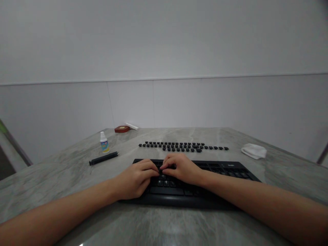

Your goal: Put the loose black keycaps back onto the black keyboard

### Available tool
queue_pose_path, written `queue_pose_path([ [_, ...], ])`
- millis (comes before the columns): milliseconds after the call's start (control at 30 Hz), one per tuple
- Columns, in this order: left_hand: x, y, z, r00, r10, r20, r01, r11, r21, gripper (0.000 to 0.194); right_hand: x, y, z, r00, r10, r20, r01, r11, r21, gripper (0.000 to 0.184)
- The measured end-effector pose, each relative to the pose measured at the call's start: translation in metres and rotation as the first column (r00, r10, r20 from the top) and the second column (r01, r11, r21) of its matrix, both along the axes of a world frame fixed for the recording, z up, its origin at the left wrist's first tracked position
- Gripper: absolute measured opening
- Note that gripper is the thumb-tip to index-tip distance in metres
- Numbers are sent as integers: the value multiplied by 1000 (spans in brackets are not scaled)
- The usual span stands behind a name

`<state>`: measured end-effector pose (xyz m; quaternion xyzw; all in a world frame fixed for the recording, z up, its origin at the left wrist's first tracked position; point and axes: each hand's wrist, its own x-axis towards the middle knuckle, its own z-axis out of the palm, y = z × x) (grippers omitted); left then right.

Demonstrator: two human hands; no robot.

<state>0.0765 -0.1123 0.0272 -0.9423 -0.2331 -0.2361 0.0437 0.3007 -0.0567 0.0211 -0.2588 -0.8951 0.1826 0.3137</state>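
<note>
A black keyboard (166,198) lies in front of me on the table, with part of its upper key area bare of caps. My left hand (137,179) rests over its left end, fingers bent and closed together, the tips at a key. From the other side my right hand (180,168) meets it, thumb and forefinger pinched on a small dark keycap (161,171). The fingertips of both hands nearly touch there. Whatever is between the left fingers is hidden. Below the hands, several keys (166,183) sit in place.
Loose black keycaps (176,146) lie in rows behind the keyboard. To the left are a dark rod-shaped thing (104,158) and a small white-capped spray bottle (104,142). A reddish-brown case (122,129) stands at the back, a folded white cloth (253,150) at right.
</note>
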Motion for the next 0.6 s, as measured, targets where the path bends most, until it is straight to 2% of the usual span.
queue_pose_path([
  [167, 0, 1, 0, 1000, 7, 19, -6, 998, -58, 37, 1, -2, -1, 1000, 21, 12, -20, 1000, -9, 13],
  [400, -1, 2, -2, 1000, 5, 29, -2, 996, -94, 40, 1, -3, 1, 999, -45, 28, 46, 998, -34, 12],
  [500, -1, 2, -2, 1000, 8, 22, -6, 996, -91, 40, 1, 1, -2, 1000, 1, 2, -1, 999, -42, 8],
  [600, 0, 1, -1, 999, 7, 32, -4, 996, -88, 39, 1, 4, -5, 998, 54, -20, -55, 998, -43, 11],
])
